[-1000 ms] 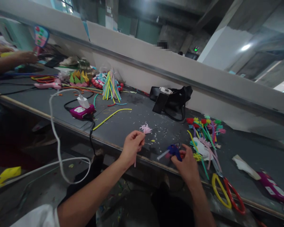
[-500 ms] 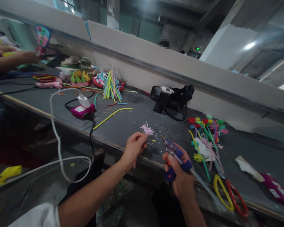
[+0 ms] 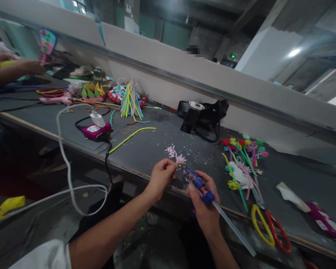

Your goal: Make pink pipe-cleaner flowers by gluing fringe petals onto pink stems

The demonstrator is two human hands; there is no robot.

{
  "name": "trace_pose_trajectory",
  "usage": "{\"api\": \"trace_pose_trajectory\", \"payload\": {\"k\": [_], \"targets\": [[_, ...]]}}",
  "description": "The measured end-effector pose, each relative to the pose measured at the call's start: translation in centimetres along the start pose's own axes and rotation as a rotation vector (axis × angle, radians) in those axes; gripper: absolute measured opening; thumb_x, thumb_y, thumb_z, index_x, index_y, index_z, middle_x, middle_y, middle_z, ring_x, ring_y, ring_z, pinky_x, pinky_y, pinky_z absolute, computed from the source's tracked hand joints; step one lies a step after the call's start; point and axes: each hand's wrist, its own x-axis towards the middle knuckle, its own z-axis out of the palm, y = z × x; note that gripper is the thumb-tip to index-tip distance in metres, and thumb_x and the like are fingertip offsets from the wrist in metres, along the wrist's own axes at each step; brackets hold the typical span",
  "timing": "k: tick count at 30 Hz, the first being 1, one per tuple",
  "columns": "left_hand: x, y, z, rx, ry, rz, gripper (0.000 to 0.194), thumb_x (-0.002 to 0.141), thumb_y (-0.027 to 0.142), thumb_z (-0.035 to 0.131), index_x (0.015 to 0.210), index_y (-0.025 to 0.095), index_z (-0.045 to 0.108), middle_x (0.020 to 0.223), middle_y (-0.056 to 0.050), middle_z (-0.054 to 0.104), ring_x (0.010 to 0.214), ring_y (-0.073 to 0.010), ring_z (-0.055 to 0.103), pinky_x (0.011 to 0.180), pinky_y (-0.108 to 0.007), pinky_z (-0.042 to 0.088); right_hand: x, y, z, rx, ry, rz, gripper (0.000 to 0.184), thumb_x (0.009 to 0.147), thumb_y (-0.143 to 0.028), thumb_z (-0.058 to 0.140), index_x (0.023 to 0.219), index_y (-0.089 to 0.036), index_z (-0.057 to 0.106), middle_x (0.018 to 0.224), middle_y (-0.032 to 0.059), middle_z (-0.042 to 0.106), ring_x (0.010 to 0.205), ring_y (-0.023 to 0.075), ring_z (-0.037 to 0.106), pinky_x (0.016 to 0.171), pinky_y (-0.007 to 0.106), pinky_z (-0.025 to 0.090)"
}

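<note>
While your left hand (image 3: 162, 177) pinches the pink flower (image 3: 180, 160) at lower centre, your right fingers wrap the blue glue gun (image 3: 197, 183), its tip beside the petals.

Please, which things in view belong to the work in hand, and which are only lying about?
Work, as it seems:
- pink flower, in left hand
- blue glue gun, in right hand
- probably scissors

Lying about, apparently:
- black bag
- pink glue gun
- yellow stem
</note>
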Motion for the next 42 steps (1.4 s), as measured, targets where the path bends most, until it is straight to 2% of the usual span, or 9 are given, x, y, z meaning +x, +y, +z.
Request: {"api": "trace_pose_trajectory", "payload": {"k": [4, 18, 22, 26, 31, 37, 42], "targets": [[-0.24, 0.17, 0.12, 0.043, 0.006, 0.015, 0.020, 0.075, 0.036, 0.063, 0.071, 0.018, 0.054, 0.050, 0.006, 0.051, 0.040, -0.0057, 0.035, 0.040, -0.018, 0.022, 0.13, 0.19, -0.02, -0.019, 0.041, 0.011, 0.042, 0.080, -0.043, 0.066, 0.114, -0.020, 0.056, 0.083, 0.0020, 0.065, 0.066, 0.0154, 0.061, 0.065, 0.030, 0.052], [-0.51, 0.46, 0.23, 0.056, -0.004, 0.021, 0.026, 0.076, 0.041, 0.064, 0.071, 0.018, 0.053, 0.050, 0.005, 0.050, 0.041, -0.0059, 0.034, 0.040, -0.018, 0.023, 0.05, 0.29, -0.17, -0.041, 0.005, 0.021, 0.037, 0.080, -0.041, 0.068, 0.109, -0.021, 0.057, 0.075, -0.0013, 0.063, 0.060, 0.0144, 0.058, 0.059, 0.027, 0.049], [-0.53, 0.50, 0.23, 0.052, -0.012, 0.013, 0.026, 0.076, 0.041, 0.065, 0.072, 0.018, 0.053, 0.049, 0.005, 0.049, 0.041, -0.0058, 0.033, 0.040, -0.018, 0.022, 0.07, 0.50, -0.13, -0.062, 0.019, 0.025, 0.037, 0.080, -0.043, 0.068, 0.107, -0.021, 0.057, 0.084, 0.0014, 0.064, 0.066, 0.0152, 0.059, 0.061, 0.028, 0.049], [-0.57, 0.54, 0.23, 0.048, -0.021, 0.021, 0.027, 0.077, 0.042, 0.065, 0.072, 0.018, 0.053, 0.050, 0.006, 0.049, 0.041, -0.0056, 0.033, 0.040, -0.018, 0.021, 0.15, 0.54, -0.10, -0.062, 0.025, 0.038, 0.038, 0.079, -0.044, 0.069, 0.106, -0.021, 0.057, 0.079, -0.0003, 0.063, 0.060, 0.0141, 0.057, 0.058, 0.027, 0.048], [-0.51, 0.41, 0.20, 0.047, -0.019, 0.025, 0.027, 0.078, 0.041, 0.064, 0.072, 0.018, 0.052, 0.050, 0.006, 0.049, 0.041, -0.0055, 0.032, 0.039, -0.018, 0.021, 0.19, 0.37, -0.09, -0.082, 0.032, 0.030, 0.037, 0.078, -0.044, 0.069, 0.105, -0.020, 0.059, 0.085, 0.0026, 0.065, 0.066, 0.0156, 0.059, 0.061, 0.028, 0.048], [-0.42, 0.18, 0.14, 0.051, -0.016, 0.019, 0.027, 0.078, 0.042, 0.064, 0.072, 0.018, 0.053, 0.050, 0.006, 0.049, 0.041, -0.0057, 0.033, 0.039, -0.018, 0.021, 0.14, 0.36, -0.04, -0.097, 0.020, 0.046, 0.040, 0.078, -0.046, 0.068, 0.106, -0.019, 0.058, 0.075, -0.0007, 0.061, 0.060, 0.0141, 0.056, 0.059, 0.027, 0.047], [-0.44, 0.24, 0.11, 0.050, -0.018, 0.022, 0.027, 0.078, 0.041, 0.063, 0.072, 0.018, 0.052, 0.050, 0.006, 0.049, 0.041, -0.0056, 0.033, 0.040, -0.018, 0.021, 0.12, 0.24, -0.01, -0.101, 0.009, 0.066, 0.040, 0.078, -0.047, 0.068, 0.106, -0.020, 0.057, 0.075, -0.0008, 0.061, 0.061, 0.0142, 0.056, 0.060, 0.027, 0.047]]}}
